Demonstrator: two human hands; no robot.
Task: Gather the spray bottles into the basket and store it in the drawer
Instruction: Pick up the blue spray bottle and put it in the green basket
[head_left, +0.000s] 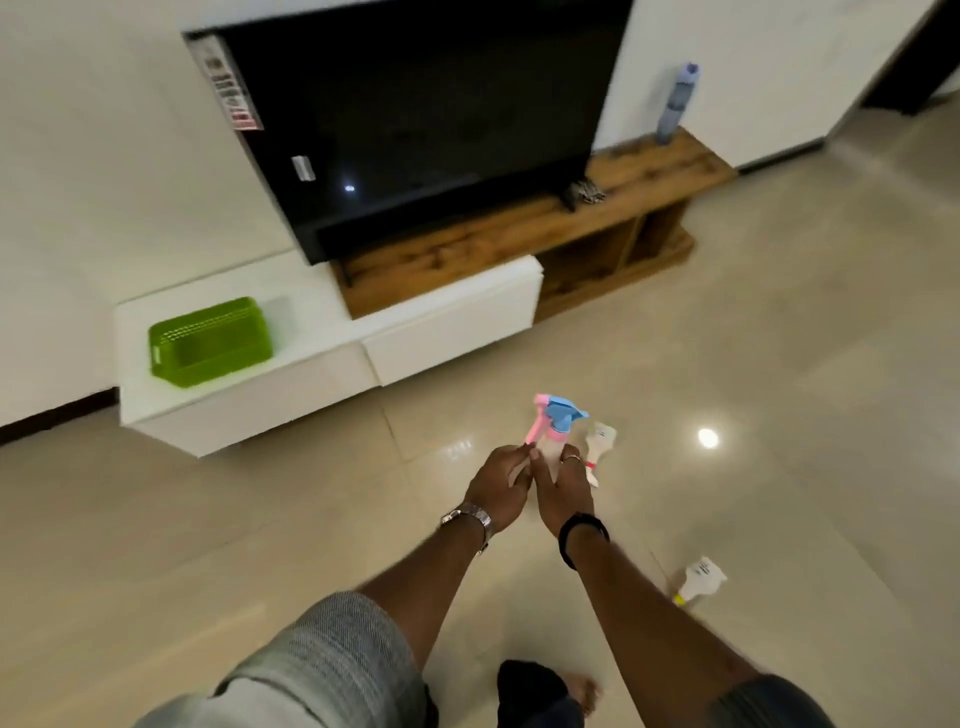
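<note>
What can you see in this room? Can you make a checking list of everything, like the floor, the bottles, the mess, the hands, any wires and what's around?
Surface: glossy tiled floor, with a light reflection.
Job's things: green basket looks empty, on the white cabinet. Blue and pink spray bottles held in the hands. White spray bottle beside the right hand. Another white spray bottle on the floor. Blue-grey bottle upright on the wooden shelf.
Clutter: small dark thing on the shelf, too blurred to name.
Grippers: left hand and right hand together, gripping bottles.
Cables: nothing seen.
Surroundings: black TV, white wall, drawers shut.
</note>
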